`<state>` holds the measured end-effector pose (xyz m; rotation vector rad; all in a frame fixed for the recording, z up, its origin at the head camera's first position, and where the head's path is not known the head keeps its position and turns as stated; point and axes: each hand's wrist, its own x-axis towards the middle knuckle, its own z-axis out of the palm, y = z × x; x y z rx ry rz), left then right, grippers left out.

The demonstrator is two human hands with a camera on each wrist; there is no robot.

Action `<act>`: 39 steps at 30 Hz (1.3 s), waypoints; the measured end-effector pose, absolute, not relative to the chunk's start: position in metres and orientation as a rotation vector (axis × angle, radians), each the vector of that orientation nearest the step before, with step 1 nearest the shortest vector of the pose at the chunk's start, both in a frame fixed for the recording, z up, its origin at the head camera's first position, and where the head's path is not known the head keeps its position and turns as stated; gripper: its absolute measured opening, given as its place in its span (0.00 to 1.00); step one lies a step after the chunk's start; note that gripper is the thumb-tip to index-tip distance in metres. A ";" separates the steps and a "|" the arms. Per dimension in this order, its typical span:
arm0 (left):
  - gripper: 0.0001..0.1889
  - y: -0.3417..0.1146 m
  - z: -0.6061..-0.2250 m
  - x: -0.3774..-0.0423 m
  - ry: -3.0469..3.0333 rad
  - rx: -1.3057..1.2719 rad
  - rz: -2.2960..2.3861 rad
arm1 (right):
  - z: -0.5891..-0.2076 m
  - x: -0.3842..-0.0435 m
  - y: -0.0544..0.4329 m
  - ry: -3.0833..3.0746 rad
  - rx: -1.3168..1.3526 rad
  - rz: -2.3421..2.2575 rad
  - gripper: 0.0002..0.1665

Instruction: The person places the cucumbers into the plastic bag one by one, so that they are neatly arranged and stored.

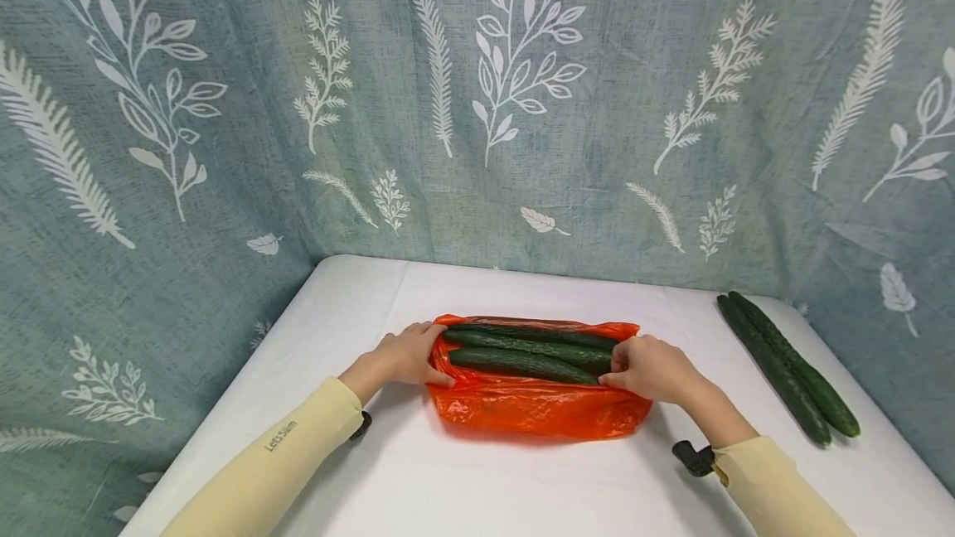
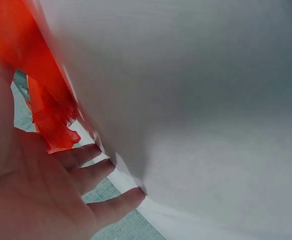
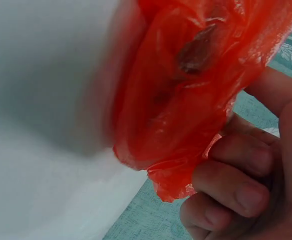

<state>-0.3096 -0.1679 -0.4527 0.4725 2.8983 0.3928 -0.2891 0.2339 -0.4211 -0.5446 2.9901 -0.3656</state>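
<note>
An orange-red plastic bag (image 1: 540, 408) lies on the white table with its mouth facing up. Inside it three long green cucumbers (image 1: 515, 363) lie side by side. At the bag's left end is my left hand (image 1: 409, 355), its thumb over the front rim. The left wrist view shows several straight fingers (image 2: 93, 175) of that hand, tips touching the table beside the bag (image 2: 45, 90). My right hand (image 1: 656, 367) grips the bag's rim at the right end, by the cucumber tips. Its fingers (image 3: 231, 185) are curled in the right wrist view.
Two more cucumbers (image 1: 787, 367) lie together on the table's right side. A white cloth covers the table (image 1: 477, 487). Green leaf-patterned fabric (image 1: 448, 147) hangs behind it and along both sides.
</note>
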 end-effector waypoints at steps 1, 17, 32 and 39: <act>0.54 -0.168 -0.452 -0.310 2.898 0.474 0.405 | -0.421 -0.289 0.234 2.982 -0.554 -0.382 0.19; 0.54 -0.166 -0.454 -0.320 2.920 0.464 0.519 | -0.424 -0.290 0.239 3.016 -0.536 -0.493 0.11; 0.58 -0.160 -0.451 -0.326 2.901 0.419 0.529 | -0.426 -0.304 0.256 3.073 -0.274 -0.478 0.33; 0.58 -0.158 -0.448 -0.325 2.881 0.416 0.526 | -0.430 -0.305 0.260 3.050 -0.248 -0.527 0.35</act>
